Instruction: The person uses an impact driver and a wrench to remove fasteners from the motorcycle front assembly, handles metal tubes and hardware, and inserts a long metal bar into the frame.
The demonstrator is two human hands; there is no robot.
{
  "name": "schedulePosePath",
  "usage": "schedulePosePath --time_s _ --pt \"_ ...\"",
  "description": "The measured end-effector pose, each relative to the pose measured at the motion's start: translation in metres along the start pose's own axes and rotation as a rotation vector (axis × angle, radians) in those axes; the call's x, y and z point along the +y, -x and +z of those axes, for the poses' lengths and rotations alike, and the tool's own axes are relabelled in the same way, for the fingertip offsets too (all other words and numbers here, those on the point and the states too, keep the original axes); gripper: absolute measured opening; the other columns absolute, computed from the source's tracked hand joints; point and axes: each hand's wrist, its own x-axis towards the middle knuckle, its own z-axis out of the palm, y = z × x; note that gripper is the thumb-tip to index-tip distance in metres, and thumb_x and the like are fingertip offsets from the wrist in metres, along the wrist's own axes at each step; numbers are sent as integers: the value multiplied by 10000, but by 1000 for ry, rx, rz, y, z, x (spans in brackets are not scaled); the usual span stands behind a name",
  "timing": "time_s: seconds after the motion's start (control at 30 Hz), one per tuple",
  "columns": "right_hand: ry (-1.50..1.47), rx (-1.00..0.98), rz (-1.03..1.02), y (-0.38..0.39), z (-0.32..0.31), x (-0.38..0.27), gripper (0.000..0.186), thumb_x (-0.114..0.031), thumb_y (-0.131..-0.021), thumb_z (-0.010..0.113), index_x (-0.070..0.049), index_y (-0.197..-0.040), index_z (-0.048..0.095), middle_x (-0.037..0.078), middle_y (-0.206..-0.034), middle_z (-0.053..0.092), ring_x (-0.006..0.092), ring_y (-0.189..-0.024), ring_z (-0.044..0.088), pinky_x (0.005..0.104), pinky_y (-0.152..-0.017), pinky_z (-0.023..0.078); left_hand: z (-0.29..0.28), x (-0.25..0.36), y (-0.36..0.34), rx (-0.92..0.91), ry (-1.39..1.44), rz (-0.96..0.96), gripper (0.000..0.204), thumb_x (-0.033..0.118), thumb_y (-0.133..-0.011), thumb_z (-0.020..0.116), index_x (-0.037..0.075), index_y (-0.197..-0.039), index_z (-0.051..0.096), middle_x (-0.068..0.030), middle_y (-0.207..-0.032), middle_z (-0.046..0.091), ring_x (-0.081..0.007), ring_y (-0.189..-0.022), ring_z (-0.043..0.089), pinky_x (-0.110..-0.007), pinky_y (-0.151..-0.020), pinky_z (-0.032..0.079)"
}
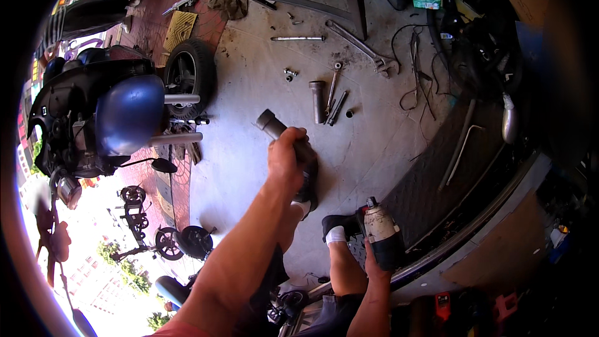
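Our L grip [286,165] is clenched round a dark grey metal tube [274,126], and the R grip [376,267] is grasping a power driver [379,224] w/ a worn, pale front housing; its handle is mostly hidden from us. The relation which matters most, in our judgement, is tube vs. the driver's nose [372,201]: the tube is ahead and to the L of the R grip, well apart from it, its long axis slanting from far L to near R, so that the near end is turned approx. toward the nose. The nose itself points forward, leaning slightly L. The L forearm is stretched forward and inward; the R forearm reaches less far, near the R shoe [340,223]. Beyond the L grip, on the floor [249,87], we see a 2nd tube [317,100], a ratchet [334,81] and an adj. wrench [362,43].
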Motion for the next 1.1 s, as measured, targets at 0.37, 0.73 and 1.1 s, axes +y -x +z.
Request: schedulePosePath --time_s 0.37,0.73,1.1 --pt "-105 -69 151 -51 -14 -49 457 -175 -790 845 -34 -1190 676 152 -1125 709 333 -1024 701 410 -910 561 35 -71 -208 264 -1521 586 592 571 -790 761 71 -1107 786 -204 -1274 623 -395 -1084 692 -475 -970 539" --pt "-159 -72 -248 -49 -32 -58 399 -156 -742 842 -31 -1093 698 155 -1003 711 361 -924 699 423 -820 573 7 -47 -18 -40 -155 -275 447 412 -852 824 136 -1146 631 -70 -974 663 -243 -880 637 -494 -732 536" --pt "-79 -178 -316 87 -214 -243 271 -103 -788 779 16 -1007 674 161 -840 699 329 -774 707 404 -736 550 -40 29 331 -342 429 -506 488 375 -904 795 108 -1239 560 -100 -1061 654 -297 -1013 639 -602 -945 510"
